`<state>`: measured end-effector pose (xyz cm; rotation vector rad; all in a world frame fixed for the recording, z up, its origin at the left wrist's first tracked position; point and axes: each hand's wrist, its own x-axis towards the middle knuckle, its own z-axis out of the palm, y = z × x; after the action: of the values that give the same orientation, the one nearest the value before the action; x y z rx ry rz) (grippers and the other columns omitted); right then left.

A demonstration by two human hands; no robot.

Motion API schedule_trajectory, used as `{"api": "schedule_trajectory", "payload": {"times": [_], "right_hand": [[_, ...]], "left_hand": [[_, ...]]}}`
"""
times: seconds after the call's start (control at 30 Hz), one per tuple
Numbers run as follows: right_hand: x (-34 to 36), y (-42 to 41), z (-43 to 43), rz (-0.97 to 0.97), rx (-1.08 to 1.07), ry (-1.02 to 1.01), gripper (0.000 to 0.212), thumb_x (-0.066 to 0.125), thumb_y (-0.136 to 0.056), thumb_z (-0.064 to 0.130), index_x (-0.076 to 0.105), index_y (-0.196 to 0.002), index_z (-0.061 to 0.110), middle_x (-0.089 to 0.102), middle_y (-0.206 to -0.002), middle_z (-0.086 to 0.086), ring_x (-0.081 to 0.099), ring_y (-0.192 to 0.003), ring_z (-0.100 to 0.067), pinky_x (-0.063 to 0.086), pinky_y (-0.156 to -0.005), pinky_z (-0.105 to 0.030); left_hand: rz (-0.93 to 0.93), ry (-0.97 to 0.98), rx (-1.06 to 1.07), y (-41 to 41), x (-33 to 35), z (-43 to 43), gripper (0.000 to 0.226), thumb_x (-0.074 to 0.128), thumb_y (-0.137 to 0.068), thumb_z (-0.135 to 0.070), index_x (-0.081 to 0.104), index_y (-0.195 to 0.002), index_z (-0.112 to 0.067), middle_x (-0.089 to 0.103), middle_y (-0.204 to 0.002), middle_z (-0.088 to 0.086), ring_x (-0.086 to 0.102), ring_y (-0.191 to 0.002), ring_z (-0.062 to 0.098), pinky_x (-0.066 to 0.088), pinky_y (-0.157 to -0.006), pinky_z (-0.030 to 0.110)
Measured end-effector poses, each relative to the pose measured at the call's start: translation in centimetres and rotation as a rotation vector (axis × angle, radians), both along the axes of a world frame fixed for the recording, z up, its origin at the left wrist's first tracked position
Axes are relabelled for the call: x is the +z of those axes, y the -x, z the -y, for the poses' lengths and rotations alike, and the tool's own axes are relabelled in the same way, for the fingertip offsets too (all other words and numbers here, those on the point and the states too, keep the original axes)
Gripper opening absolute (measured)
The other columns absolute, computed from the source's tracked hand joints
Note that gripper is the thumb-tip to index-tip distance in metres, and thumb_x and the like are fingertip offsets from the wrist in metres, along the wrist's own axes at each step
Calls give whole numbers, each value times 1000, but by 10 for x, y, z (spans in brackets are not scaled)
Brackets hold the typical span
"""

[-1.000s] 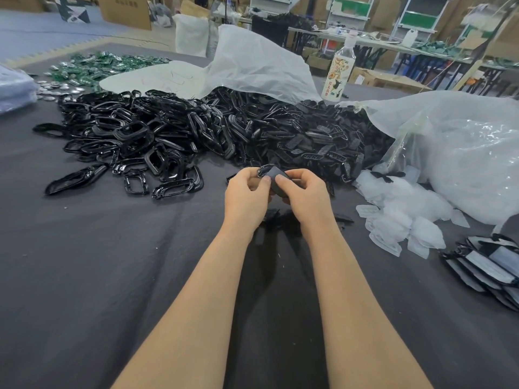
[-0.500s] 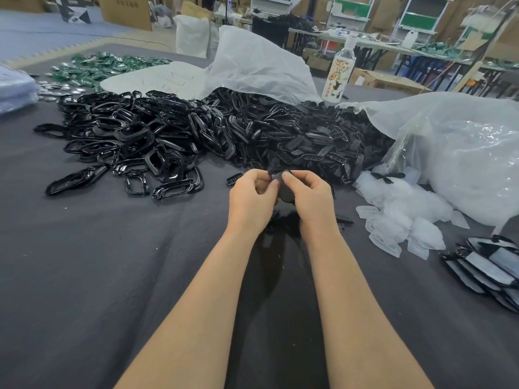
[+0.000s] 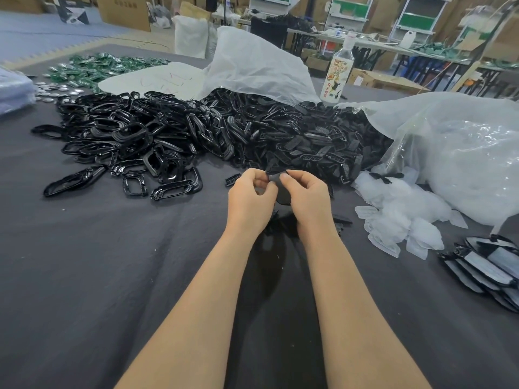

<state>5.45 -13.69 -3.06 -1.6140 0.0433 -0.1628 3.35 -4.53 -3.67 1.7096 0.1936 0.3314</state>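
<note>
Both my hands meet above the dark cloth of the table (image 3: 84, 276), just in front of a big heap of black plastic parts (image 3: 213, 136). My left hand (image 3: 250, 197) and my right hand (image 3: 306, 197) together pinch one small black plastic piece (image 3: 276, 179) between thumbs and fingertips. Most of the piece is hidden behind my fingers. A few more black pieces (image 3: 341, 220) lie on the cloth under and beside my right wrist.
Glossy black frames (image 3: 174, 186) spread to the left front of the heap. Small clear bags (image 3: 398, 214) lie to the right, a large plastic sack (image 3: 463, 153) behind them. Packed pieces (image 3: 488, 268) stack at the right edge. A bottle (image 3: 337, 74) stands behind the heap.
My hands have closed tighter over the black piece and turned it, so less of it shows now. They stayed in the same spot above the cloth.
</note>
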Motion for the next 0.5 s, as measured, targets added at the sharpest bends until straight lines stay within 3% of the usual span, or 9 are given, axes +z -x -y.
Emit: {"api": "schedule_trajectory", "payload": {"times": [0.2,0.37,0.43,0.5], "right_hand": [[0,0,-1,-12,16,-54,11,60,-91,7,66,-87,15,67,-79,3,63,-68,-4,48,-56,-12],[3,2,-2,-37,56,-149,18,60,-90,4,67,-81,19,68,-74,4,64,-59,3,48,-52,-12],[3,2,-4,-57,41,-185,13,59,-91,5,68,-86,14,70,-81,-1,67,-68,-4,52,-58,-16],[2,3,-8,-76,11,-191,12,58,-92,5,68,-96,6,71,-94,-11,67,-85,-18,57,-75,-28]], "left_hand": [[15,-3,-39,0,0,0,15,60,-93,-18,55,-83,-29,63,-83,-6,63,-82,16,56,-83,40],[2,31,-36,-1,0,-1,12,59,-93,-15,57,-86,-24,66,-90,3,65,-91,22,55,-85,45],[-3,53,-39,-1,-1,0,10,60,-93,-16,58,-87,-23,66,-87,0,67,-84,17,57,-83,44],[-3,73,-35,-1,-2,0,10,61,-93,-16,58,-85,-21,65,-81,-3,67,-74,12,58,-81,42]]}}
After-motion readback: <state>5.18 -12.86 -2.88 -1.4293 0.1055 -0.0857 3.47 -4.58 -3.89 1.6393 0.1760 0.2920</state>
